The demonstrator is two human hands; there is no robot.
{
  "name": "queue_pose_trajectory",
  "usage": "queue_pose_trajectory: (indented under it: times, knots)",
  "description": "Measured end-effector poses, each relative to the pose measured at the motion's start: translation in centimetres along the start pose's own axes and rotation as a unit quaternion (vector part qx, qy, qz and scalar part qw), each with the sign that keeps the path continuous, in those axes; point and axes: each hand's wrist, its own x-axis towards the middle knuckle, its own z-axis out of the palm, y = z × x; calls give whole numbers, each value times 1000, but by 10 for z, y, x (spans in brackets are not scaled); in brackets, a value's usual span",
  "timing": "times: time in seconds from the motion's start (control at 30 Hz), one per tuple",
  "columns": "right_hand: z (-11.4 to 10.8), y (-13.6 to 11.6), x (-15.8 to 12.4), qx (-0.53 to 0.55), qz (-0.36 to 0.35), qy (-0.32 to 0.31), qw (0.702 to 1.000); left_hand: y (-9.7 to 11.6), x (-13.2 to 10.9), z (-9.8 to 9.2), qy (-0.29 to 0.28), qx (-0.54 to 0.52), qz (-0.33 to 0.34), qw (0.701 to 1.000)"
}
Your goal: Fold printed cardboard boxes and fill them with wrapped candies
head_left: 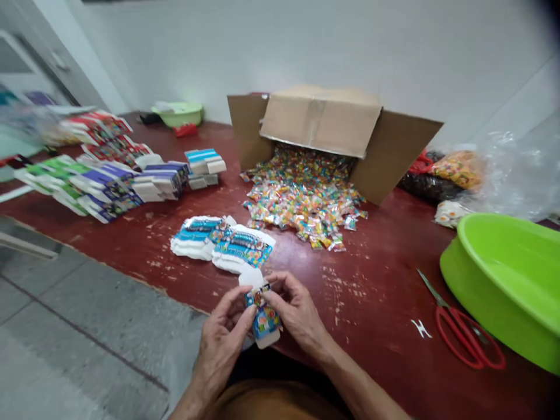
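My left grip (221, 341) and right grip (297, 309) pinch a small white card box printed in blue (263, 321) from both sides — fingers pressed to it, held over the near edge of the dark red worktop (380, 280). Just ahead lie more blue-printed white card boxes (221, 245), then a heap of bright wrapped sweets (301, 198) at the mouth of a tipped brown cardboard carton (321, 122) — red-handled scissors (464, 338) lie to my right, beside a lime-green plastic basin (503, 280).

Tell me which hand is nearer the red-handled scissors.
Right. The right hand sits left of the red-handled scissors in view; the left hand is farther off, beyond the right hand, with the printed card between them.
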Motion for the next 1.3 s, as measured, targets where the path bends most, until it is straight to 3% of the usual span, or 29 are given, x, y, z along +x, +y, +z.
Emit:
queue_pose_trajectory:
  times: [0.2, 0.4, 0.57, 0.67, 0.73, 0.8, 0.9, 1.1, 1.3]
  knots:
    - [-5, 10, 12, -34, 22, -44, 998, 14, 2, -7, -32, 17, -64, 997]
    - [-9, 14, 20, 107, 109, -62, 986, 11, -1, -4, -43, 20, -57, 997]
    - [-9, 7, 18, 49, 18, -67, 996, 12, 1, 3, -16, -90, -84, 992]
    - [-11, 3, 13, 11, -16, -34, 999, 14, 2, 6, -80, -161, -188, 965]
    - [-12, 2, 11, -41, -47, -47, 997, 14, 2, 7, -136, -180, -257, 940]
    - [-14, 2, 11, -92, -70, -70, 991, 12, 3, 7, -139, -183, -283, 931]
    - [-14, 3, 14, -85, -18, -91, 992, 8, 4, 7, -115, -167, -264, 943]
    - [-14, -2, 24, 19, 107, -118, 987, 1, 3, 6, -132, -93, -189, 968]
    - [-15, -4, 19, 28, 54, -142, 988, -5, 5, 5, -109, -80, -176, 975]
